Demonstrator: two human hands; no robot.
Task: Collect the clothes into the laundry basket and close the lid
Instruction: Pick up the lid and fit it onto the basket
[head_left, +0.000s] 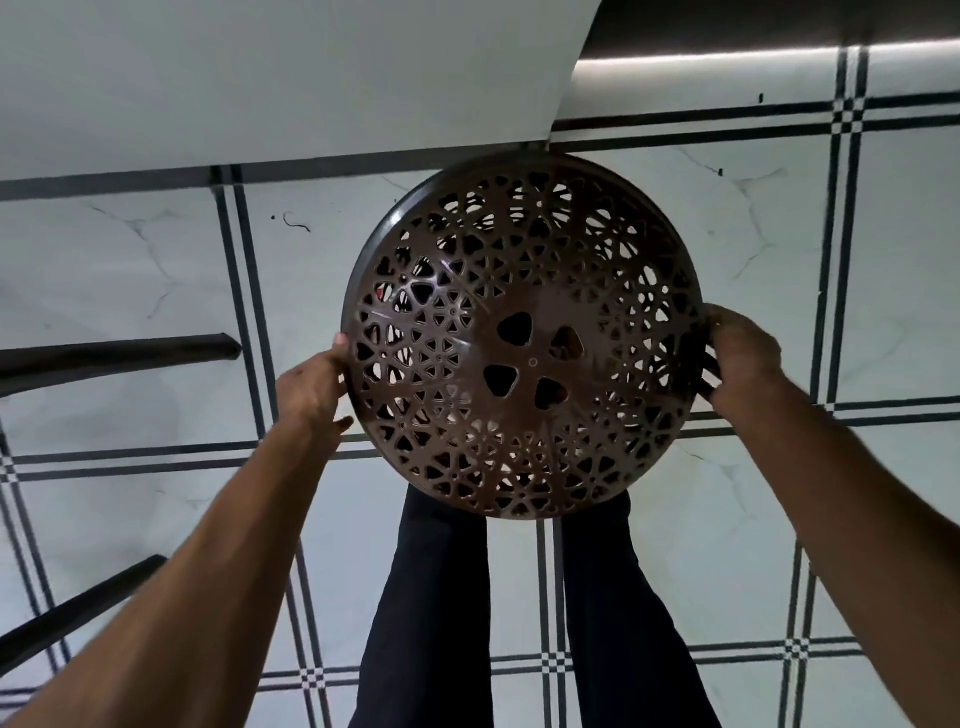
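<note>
White floor tiles (130, 312) with black double lines fill the view, with a white slab (260, 78) along the far side. One round brown lid (522, 338), pierced with many small holes and four larger ones at its centre, sits between two hands, over the basket, which is almost wholly hidden beneath it. Left hand (314, 387) grips the lid's left rim, thumb on top. Right hand (745, 358) is curled around the right rim, over what looks like a dark handle. Something red shows through the holes near the left hand. Two legs (431, 597) in dark trousers stand just nearer than the lid. Two dark bars (119, 353) jut in left of the left hand; bare floor lies open beyond the right hand.
</note>
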